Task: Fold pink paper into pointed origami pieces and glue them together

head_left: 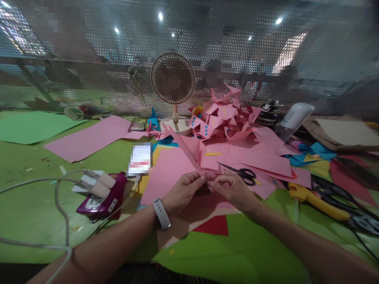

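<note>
Both of my hands meet over the middle of the table and pinch a folded piece of pink paper (pixel 189 152). My left hand (pixel 184 190), below a grey wristband (pixel 162 214), closes thumb and finger on the paper's near edge. Close beside it, my right hand (pixel 232 190) is closed on the same edge. Under the hands lie pink sheets (pixel 162 169), with a red paper piece (pixel 213 226) nearer me. Black scissors (pixel 247 176) rest on the paper just beyond my right hand. A small yellow strip (pixel 213 154) lies behind the fingertips.
A small fan (pixel 173 79) stands at the back beside a heap of cut pink paper (pixel 227 114). Left are a lit phone (pixel 139 159), chargers on a purple case (pixel 103 197) and cables. A yellow-handled tool (pixel 319 203) and a bottle (pixel 294 120) are at right.
</note>
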`<state>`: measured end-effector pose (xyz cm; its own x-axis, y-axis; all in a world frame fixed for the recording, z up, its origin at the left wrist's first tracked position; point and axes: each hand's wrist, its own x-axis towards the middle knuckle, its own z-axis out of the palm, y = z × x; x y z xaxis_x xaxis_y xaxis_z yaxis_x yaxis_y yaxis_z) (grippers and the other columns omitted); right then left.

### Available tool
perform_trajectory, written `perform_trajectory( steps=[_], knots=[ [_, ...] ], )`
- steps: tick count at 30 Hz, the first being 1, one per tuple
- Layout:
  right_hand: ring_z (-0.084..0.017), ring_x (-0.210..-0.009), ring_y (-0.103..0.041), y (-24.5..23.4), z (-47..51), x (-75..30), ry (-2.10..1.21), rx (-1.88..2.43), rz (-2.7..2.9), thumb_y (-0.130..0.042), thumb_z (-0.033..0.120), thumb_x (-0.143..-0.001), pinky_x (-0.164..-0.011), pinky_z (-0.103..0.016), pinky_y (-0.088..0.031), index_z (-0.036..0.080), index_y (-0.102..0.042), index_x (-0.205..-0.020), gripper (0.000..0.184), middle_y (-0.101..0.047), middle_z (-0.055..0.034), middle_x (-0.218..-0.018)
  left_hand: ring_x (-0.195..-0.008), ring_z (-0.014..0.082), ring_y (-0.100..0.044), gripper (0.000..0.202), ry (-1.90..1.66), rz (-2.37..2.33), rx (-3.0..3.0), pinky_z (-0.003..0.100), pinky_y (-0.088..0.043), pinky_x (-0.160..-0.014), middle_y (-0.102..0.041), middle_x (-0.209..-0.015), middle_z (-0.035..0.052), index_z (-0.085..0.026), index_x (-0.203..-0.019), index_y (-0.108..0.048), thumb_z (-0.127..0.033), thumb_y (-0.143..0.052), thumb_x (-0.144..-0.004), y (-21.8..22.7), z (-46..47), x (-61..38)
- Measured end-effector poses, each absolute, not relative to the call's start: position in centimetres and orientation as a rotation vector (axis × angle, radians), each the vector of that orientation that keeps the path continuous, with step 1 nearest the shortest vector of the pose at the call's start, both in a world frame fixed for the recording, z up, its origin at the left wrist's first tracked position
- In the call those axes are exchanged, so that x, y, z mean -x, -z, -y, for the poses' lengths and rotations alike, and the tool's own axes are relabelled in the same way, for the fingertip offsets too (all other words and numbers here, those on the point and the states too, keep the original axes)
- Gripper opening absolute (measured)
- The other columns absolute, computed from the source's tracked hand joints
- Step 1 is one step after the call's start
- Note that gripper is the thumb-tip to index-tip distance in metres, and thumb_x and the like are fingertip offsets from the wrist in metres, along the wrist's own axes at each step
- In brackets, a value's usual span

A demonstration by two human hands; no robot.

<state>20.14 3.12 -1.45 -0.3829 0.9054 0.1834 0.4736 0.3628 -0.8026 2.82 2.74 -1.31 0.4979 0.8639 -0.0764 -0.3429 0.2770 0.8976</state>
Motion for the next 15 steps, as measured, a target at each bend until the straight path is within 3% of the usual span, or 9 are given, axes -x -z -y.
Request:
perform_trajectory(
  steps=[5,10,12,15],
  knots=[
    [-0.017,-0.073,-0.058,1.7,-3.2,-20.2,-0.881,1.198,1.987,-0.054,0.038,-0.081,-0.07,-0.029,-0.045,0.021,-0.066,-0.066,0.026,-0.064,-0.0003,-0.066,-0.075,0.0128,-0.057,0.022,-0.91,-0.626,-0.976,0.028,-0.043,-0.077,-0.064,-0.081,0.0036,-0.014,-0.081,-0.064,-0.035,-0.064,-0.076,0.8,-2.7,-2.9],
    [-0.021,-0.099,-0.054,0.5,-3.2,-20.4,-0.759,1.096,1.718,-0.06,0.035,-0.078,-0.086,-0.035,-0.042,0.021,-0.062,-0.085,0.016,-0.061,-0.0064,-0.099,-0.065,0.0083,-0.052,0.017,-1.043,-0.706,-0.921,0.022,-0.042,-0.065,-0.059,-0.071,-0.0016,-0.016,-0.077,-0.062,-0.032,-0.063,-0.078,0.4,-2.9,-2.5],
    [-0.019,-0.094,-0.056,0.0,-3.2,-20.5,-0.798,1.078,1.561,-0.06,0.036,-0.078,-0.082,-0.032,-0.045,0.02,-0.058,-0.091,0.021,-0.06,-0.0078,-0.1,-0.065,0.0069,-0.052,0.014,-1.112,-0.707,-0.883,0.021,-0.042,-0.067,-0.057,-0.069,-0.0033,-0.017,-0.077,-0.062,-0.03,-0.064,-0.078,0.4,-3.1,-2.4],
    [-0.016,-0.076,-0.058,-0.1,-3.3,-20.4,-1.008,1.143,1.569,-0.059,0.043,-0.077,-0.069,-0.028,-0.048,0.018,-0.057,-0.088,0.028,-0.062,-0.0059,-0.085,-0.076,0.0075,-0.055,0.01,-1.183,-0.691,-0.864,0.022,-0.042,-0.079,-0.061,-0.08,-0.0025,-0.018,-0.081,-0.063,-0.027,-0.065,-0.077,0.6,-3.0,-2.6]
  ],
)
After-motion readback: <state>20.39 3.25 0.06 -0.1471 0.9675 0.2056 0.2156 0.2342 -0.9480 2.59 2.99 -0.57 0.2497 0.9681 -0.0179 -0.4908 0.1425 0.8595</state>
